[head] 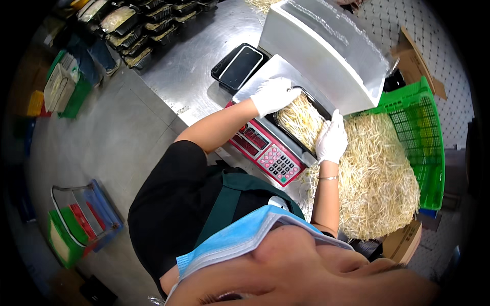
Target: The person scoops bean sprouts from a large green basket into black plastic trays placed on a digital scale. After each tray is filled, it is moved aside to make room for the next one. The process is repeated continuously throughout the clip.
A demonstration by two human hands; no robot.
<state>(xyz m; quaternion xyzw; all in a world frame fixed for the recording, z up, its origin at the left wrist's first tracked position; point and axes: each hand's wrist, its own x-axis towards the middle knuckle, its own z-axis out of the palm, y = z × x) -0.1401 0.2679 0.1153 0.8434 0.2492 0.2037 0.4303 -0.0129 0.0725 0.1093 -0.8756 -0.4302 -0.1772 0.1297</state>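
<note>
A black plastic tray of bean sprouts [300,120] rests on the metal pan of a red electronic scale [268,151]. My left hand [276,95], in a white glove, grips the tray's upper left end. At its lower right end, my right hand [332,138], gloved too, holds the rim with the fingers pointing up. The scale's keypad and red-lit display face me. To the right of my right hand spreads a large heap of loose bean sprouts [377,176].
A smartphone [242,67] lies on a black tray left of a white container [319,57] with clear plastic in it. Filled trays [160,23] are stacked on the steel table [168,72]. A green crate [425,153] borders the heap. A person's legs [92,53] show at upper left.
</note>
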